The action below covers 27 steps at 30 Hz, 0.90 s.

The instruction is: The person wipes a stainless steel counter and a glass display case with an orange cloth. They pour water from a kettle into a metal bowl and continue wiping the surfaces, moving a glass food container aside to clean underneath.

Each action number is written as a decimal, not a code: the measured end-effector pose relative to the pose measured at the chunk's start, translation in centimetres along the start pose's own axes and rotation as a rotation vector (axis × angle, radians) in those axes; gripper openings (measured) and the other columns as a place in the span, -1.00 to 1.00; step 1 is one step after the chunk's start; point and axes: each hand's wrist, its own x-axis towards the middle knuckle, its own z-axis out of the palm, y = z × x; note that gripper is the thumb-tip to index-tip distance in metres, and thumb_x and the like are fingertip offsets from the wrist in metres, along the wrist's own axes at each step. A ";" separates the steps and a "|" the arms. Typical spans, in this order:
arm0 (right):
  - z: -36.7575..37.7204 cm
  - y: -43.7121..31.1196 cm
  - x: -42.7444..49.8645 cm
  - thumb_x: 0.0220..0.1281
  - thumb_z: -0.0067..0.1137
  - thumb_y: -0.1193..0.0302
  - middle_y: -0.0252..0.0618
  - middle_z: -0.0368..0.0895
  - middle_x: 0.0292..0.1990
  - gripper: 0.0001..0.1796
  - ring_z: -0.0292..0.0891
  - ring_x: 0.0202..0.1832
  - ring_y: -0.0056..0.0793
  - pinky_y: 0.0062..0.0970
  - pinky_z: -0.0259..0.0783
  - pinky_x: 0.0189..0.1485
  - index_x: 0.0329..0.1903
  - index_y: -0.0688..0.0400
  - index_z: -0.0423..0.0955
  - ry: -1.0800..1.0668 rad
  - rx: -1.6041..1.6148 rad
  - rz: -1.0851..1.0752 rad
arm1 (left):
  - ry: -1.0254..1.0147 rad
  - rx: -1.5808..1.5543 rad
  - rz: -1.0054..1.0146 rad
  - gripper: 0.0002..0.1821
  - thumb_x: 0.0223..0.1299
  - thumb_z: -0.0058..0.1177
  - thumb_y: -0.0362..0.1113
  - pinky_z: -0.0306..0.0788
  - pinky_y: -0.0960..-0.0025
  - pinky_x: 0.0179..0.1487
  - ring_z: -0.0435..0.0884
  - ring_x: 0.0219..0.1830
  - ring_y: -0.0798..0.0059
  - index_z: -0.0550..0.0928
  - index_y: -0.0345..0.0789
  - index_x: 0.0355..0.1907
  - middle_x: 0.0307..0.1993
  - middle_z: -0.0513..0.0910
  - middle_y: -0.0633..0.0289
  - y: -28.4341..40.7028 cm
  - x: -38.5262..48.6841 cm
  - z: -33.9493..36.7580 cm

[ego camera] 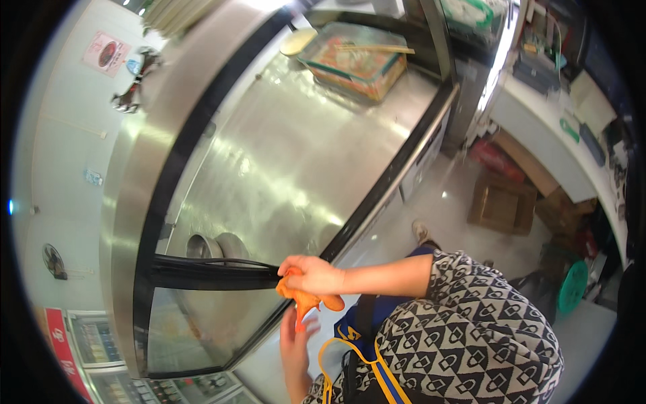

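Note:
My right hand (315, 275) reaches in from the right and grips a limp orange rubber glove (301, 298), bunched under the fingers. Below it is my left hand (298, 341), blurred, with its fingers raised and apart. The glove's lower tip hangs among those fingers; whether they pinch it I cannot tell. Both hands are beside the black frame bar (222, 275) of a glass-fronted stainless steel counter case. Inside the case, the steel surface (282, 166) spreads out before me. A steel bowl (202, 247) lies near the bar.
At the case's far end is a clear lidded container (358, 60) of food, with chopsticks (376, 49) on top. A white work counter (550, 126) runs along the right. Beneath it are cardboard boxes (504, 202) and a green round lid (573, 285). A display fridge (96, 338) stands lower left.

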 end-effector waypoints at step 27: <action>-35.5 -6.3 -6.4 0.48 -0.15 0.02 -0.30 0.60 -0.29 -0.48 0.52 -0.27 -0.60 -0.55 0.46 -0.14 -0.05 0.25 0.53 0.824 0.320 -0.051 | 0.288 -0.502 -0.033 -0.73 0.38 -0.22 -0.25 0.48 0.16 0.07 0.63 -0.08 0.30 0.52 -0.35 -0.08 -0.12 0.64 0.16 8.3 30.3 15.5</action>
